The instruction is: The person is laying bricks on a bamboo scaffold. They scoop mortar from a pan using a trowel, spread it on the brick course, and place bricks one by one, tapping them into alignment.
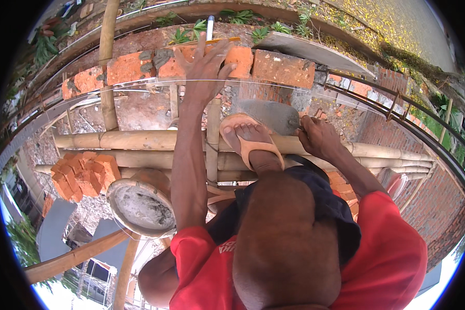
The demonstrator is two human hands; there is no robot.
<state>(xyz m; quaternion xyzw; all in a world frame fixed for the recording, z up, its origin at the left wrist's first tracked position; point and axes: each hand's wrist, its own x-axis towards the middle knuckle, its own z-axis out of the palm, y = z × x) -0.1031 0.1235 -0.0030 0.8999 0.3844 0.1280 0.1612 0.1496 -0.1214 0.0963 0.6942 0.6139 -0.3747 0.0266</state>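
My left hand (204, 70) reaches forward with its fingers spread and lies over an orange brick (238, 61) in the top row of a low wall. Grey mortar (163, 58) clings around the brick joints to its left. My right hand (318, 137) is closed around the handle of a trowel (268, 113); the handle is mostly hidden in the fist. The trowel's broad grey blade points left, in front of my sandalled foot. Just on my side of the row runs a thin string line (206, 80), passing by my left wrist. Another brick (284, 68) sits to the right in the row.
Bamboo poles (139, 139) form the platform under me. A bucket (152, 178) with grey mortar inside stands left, near stacked bricks (82, 175). An upright bamboo pole (108, 41) rises at the wall's left. Beyond the wall lies a grey board (315, 50).
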